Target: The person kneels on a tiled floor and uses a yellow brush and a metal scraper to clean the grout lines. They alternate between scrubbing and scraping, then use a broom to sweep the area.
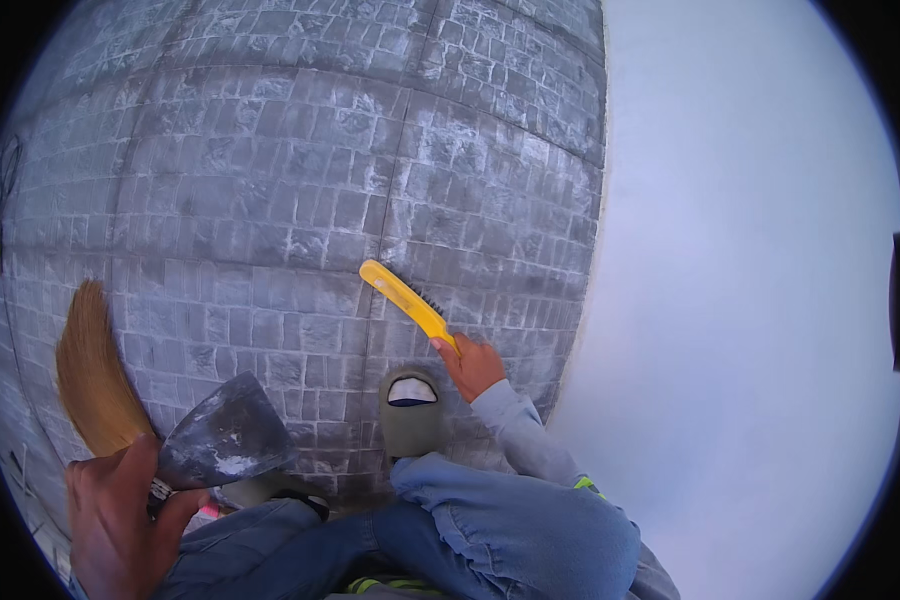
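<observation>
My right hand (472,367) grips the handle of a yellow wire brush (402,297). The brush reaches up and to the left over the paved floor, its dark bristles along the right side. At the lower left my left hand (120,515) is closed on a trowel (227,437), its wide grey blade smeared with white residue. A straw broom (95,375) fans out just beyond that hand. The broom's handle end is hidden, so I cannot tell whether the hand holds it too.
Grey block-patterned paving (260,190) with whitish stains and dark joint lines spreads ahead. A white wall (740,280) borders it on the right. My green slip-on shoe (411,425) is between the hands. A dark looped cable (10,165) lies at the far left.
</observation>
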The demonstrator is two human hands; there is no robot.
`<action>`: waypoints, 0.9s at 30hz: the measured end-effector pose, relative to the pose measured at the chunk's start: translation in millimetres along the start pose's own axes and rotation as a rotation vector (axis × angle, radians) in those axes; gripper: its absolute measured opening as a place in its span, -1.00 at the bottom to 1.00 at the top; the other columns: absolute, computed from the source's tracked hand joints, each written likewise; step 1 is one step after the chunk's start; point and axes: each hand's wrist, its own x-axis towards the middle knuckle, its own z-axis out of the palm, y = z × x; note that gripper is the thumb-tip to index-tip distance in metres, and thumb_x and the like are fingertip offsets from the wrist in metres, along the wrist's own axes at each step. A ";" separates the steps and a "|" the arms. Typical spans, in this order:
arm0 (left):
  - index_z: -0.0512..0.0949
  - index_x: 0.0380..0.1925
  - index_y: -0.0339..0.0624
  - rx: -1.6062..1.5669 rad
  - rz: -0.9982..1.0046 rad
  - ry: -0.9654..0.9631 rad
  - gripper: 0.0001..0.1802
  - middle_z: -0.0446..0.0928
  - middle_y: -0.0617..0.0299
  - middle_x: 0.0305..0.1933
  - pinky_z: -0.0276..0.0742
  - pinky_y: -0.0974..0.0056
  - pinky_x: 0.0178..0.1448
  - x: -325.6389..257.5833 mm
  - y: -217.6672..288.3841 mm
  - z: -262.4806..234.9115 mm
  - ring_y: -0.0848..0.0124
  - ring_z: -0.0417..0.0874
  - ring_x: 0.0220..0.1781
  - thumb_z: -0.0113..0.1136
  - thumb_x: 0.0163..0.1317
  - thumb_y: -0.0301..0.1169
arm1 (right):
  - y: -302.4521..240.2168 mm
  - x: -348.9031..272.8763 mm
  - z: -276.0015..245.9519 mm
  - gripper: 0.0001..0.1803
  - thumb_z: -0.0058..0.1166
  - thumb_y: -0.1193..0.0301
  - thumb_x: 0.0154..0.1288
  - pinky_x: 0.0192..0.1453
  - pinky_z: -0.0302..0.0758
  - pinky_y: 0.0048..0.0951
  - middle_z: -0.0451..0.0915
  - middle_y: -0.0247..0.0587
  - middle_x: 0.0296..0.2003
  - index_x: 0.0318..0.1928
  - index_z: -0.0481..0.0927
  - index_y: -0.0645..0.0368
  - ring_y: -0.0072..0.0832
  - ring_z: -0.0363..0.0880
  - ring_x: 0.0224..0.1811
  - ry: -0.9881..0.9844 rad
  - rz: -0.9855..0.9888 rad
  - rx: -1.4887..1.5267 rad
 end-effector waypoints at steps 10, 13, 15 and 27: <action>0.47 -0.22 -0.32 -0.024 -0.347 0.142 -0.46 0.48 0.00 -0.43 0.31 0.07 -0.10 -30.6 -31.6 19.9 0.02 0.38 -0.27 0.51 -0.24 -0.42 | -6.3 -12.3 -2.5 -0.52 -0.20 0.00 0.45 -0.45 0.41 0.06 0.51 0.13 -0.63 -0.29 0.44 0.21 0.19 0.51 -0.54 -0.043 0.044 0.071; 0.50 -0.17 -0.37 -0.059 -0.046 -0.089 -0.59 0.50 -0.13 -0.57 0.41 0.08 -0.47 -32.0 -35.2 9.8 -0.05 0.55 -0.55 0.36 0.12 -0.28 | -47.1 57.4 16.6 -0.51 -0.19 0.00 0.45 -0.43 0.41 0.10 0.52 0.16 -0.60 -0.29 0.45 0.22 0.20 0.51 -0.52 0.020 0.003 0.020; 0.49 -0.16 -0.34 -0.056 -0.007 -0.065 -0.59 0.51 -0.12 -0.56 0.41 0.07 -0.46 -33.4 -31.3 4.1 -0.05 0.56 -0.54 0.35 0.12 -0.28 | -52.2 76.0 17.4 -0.51 -0.18 0.01 0.45 -0.44 0.39 0.10 0.52 0.16 -0.59 -0.32 0.46 0.23 0.19 0.49 -0.53 0.053 -0.037 0.046; 0.50 -0.14 -0.31 -0.027 0.032 -0.036 -0.60 0.52 -0.10 -0.56 0.41 0.08 -0.50 -29.6 -41.4 -0.7 -0.01 0.60 -0.55 0.35 0.12 -0.28 | -23.0 -23.8 -2.4 -0.49 -0.17 -0.03 0.43 -0.48 0.42 0.12 0.53 0.15 -0.63 -0.32 0.46 0.22 0.18 0.54 -0.53 0.005 0.088 0.000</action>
